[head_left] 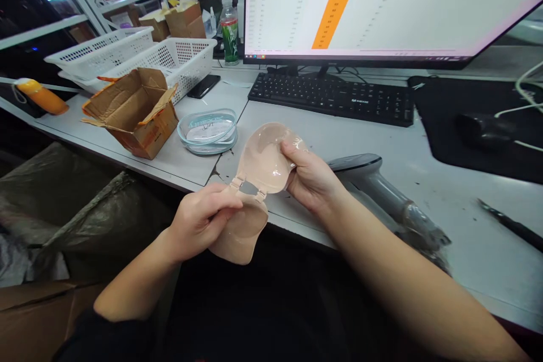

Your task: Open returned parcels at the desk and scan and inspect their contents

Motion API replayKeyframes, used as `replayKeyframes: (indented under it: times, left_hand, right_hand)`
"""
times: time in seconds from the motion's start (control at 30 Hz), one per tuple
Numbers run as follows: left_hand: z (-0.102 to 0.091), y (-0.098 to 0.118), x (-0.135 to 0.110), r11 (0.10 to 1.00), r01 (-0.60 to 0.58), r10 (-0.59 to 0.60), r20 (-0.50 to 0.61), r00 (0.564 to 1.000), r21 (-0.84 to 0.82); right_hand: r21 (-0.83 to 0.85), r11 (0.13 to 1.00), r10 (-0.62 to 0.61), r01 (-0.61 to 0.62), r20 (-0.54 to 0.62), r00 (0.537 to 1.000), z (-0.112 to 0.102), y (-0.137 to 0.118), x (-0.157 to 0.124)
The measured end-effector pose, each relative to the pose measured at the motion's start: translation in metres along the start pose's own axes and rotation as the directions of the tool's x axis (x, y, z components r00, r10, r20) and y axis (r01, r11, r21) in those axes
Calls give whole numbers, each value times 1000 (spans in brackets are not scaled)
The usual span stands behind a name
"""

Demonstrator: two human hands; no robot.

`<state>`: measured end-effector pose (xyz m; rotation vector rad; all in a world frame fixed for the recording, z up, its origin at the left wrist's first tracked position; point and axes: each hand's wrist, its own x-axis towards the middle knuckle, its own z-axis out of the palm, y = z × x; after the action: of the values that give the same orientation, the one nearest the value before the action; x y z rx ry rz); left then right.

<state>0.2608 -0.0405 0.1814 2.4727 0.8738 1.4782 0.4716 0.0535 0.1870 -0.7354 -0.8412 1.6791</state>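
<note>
Silicone cups [263, 161] between hands: glossy, smooth, beige. Cardboard box [133, 110] left of hands: matt, rough. Bench [445, 203]: matt grey. Baskets [178, 59]: perforated white plastic.

Bare forearms [139, 277] converge before the body. Left hand [203, 220] is pinched thumb to fingers, right hand [311, 178] curled slightly higher, thumb pressing forward.

Monitor [382, 5] cut off at the top and right edges; I can't read the sheet text, too small. Left hand [201, 220] hides part of the lower half of the silicone cups [263, 161]. Right hand [311, 178] and forearm cover the scanner's [373, 181] near side. Mouse [483, 130] blurred. Black tool [509, 225] runs off the right edge. Bottle [229, 31] label unreadable.
</note>
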Motion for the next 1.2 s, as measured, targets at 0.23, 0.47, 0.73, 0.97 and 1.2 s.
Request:
replayKeyframes:
  times: [0.23, 0.47, 0.73, 0.97, 1.2]
  left_hand:
    - [2, -2, 0, 1000, 16, -16, -35, 999, 26]
    - [1, -3, -1, 995, 89, -91, -57, 994, -47]
    - [1, 1, 0, 981, 162, -169, -57, 984, -110]
    - [1, 1, -3, 922, 320, -338, -49, 940, -220]
    - [0, 3, -3, 875, 383, -415, -54, 908, -295]
  right_hand:
    - [49, 997, 55, -52, -56, 997, 1, -1, 1]
    - [43, 999, 20, -17, -57, 998, -1, 2, 4]
    - [58, 996, 79, -73, -109, 991, 0, 2, 6]
    - [54, 993, 109, -101, -160, 981, 4, 2, 6]
    - [42, 994, 109, -103, -184, 977, 7, 0, 3]
